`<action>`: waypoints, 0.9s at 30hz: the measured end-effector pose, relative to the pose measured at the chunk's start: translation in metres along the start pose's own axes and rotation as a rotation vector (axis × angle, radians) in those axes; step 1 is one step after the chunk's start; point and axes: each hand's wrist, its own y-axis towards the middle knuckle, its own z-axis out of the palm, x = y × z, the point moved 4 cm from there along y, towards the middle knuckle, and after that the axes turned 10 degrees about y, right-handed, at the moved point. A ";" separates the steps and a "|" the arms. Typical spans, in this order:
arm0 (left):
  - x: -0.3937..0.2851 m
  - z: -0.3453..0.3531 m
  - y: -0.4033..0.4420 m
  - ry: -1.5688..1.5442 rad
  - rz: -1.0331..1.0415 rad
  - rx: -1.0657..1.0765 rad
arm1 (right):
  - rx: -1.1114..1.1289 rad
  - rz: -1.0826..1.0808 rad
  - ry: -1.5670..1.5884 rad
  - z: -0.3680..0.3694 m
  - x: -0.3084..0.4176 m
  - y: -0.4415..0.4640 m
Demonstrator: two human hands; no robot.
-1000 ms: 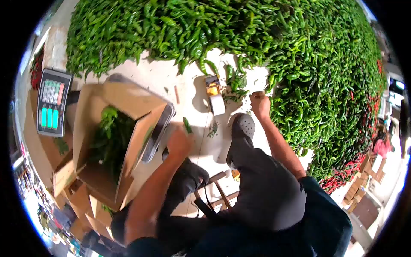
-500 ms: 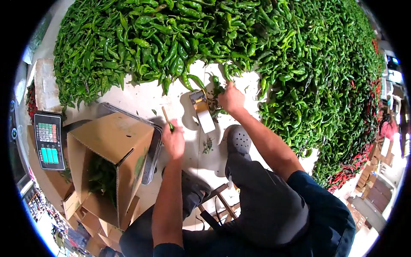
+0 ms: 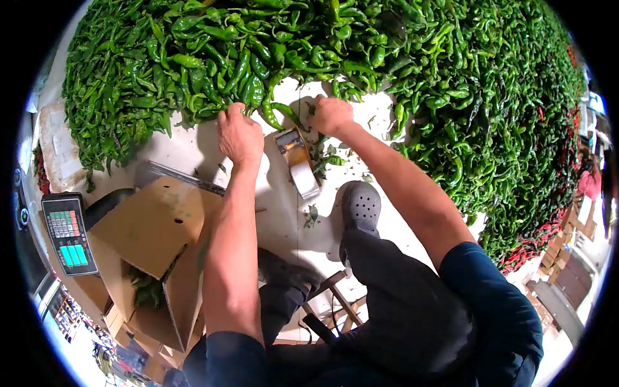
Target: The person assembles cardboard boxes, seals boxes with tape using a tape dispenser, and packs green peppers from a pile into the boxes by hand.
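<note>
My left hand [image 3: 241, 135] reaches the near edge of a big heap of green peppers [image 3: 187, 61]. Its bent fingers touch the peppers there, and whatever is under the fingertips is hidden. My right hand [image 3: 331, 116] is low over the white floor, fingers curled in close to a loose green pepper [image 3: 285, 112]. I cannot make out what it pinches. Between my hands lies a narrow box-like thing [image 3: 298, 162] with a brown part and a white part, perhaps a tape dispenser. Pepper scraps [image 3: 332, 159] lie beside it, below my right hand.
An open cardboard box [image 3: 155, 213] with green peppers inside stands at left, next to a scale display [image 3: 69, 232]. My foot in a grey clog [image 3: 362, 205] rests on the floor. Red peppers [image 3: 532, 242] border the heap at right. A wooden stool [image 3: 335, 293] is below me.
My left hand has gone up from near the box to the heap's edge; the green pepper it held is out of sight. My right hand has shifted slightly left and up. The view has moved a little.
</note>
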 end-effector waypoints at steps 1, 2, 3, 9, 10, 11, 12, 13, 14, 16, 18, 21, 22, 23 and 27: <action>-0.003 -0.002 0.000 -0.037 -0.024 0.033 | 0.042 0.010 0.053 -0.010 -0.004 0.000; -0.009 0.005 0.001 -0.059 -0.101 0.204 | 0.048 0.011 0.152 -0.025 -0.010 0.000; -0.012 0.014 0.001 -0.036 -0.102 0.395 | -0.007 -0.095 0.259 -0.024 -0.030 0.013; -0.048 0.038 0.007 0.233 -0.082 0.538 | -0.175 -0.542 0.136 -0.058 -0.020 -0.046; -0.051 0.040 0.005 0.219 -0.090 0.534 | -0.161 -0.416 0.113 -0.053 -0.021 -0.049; -0.053 0.042 0.005 0.204 -0.098 0.524 | -0.117 -0.328 0.024 -0.047 -0.022 -0.050; -0.056 0.041 0.003 0.192 -0.122 0.517 | -0.062 -0.301 -0.080 -0.035 -0.021 -0.053; -0.060 0.040 0.003 0.179 -0.147 0.505 | -0.009 -0.278 -0.184 -0.029 -0.012 -0.061; -0.061 0.039 0.002 0.168 -0.172 0.495 | 0.126 -0.260 -0.305 -0.023 -0.006 -0.071; -0.061 0.042 -0.001 0.116 -0.216 0.459 | 0.183 -0.248 -0.434 0.003 -0.014 -0.066; -0.060 0.045 0.000 0.061 -0.237 0.408 | 0.128 -0.291 -0.437 0.016 -0.024 -0.061; -0.051 0.049 0.005 -0.100 -0.233 0.375 | 0.049 -0.293 -0.338 0.007 -0.030 -0.064; -0.046 0.047 0.007 -0.146 -0.257 0.319 | 0.032 -0.270 -0.285 -0.005 -0.029 -0.069; -0.041 0.046 0.009 -0.260 -0.260 0.305 | 0.017 -0.249 -0.232 -0.013 -0.029 -0.073; -0.017 0.032 0.003 -0.817 -0.462 0.431 | 0.175 -0.375 -0.341 0.020 -0.036 -0.090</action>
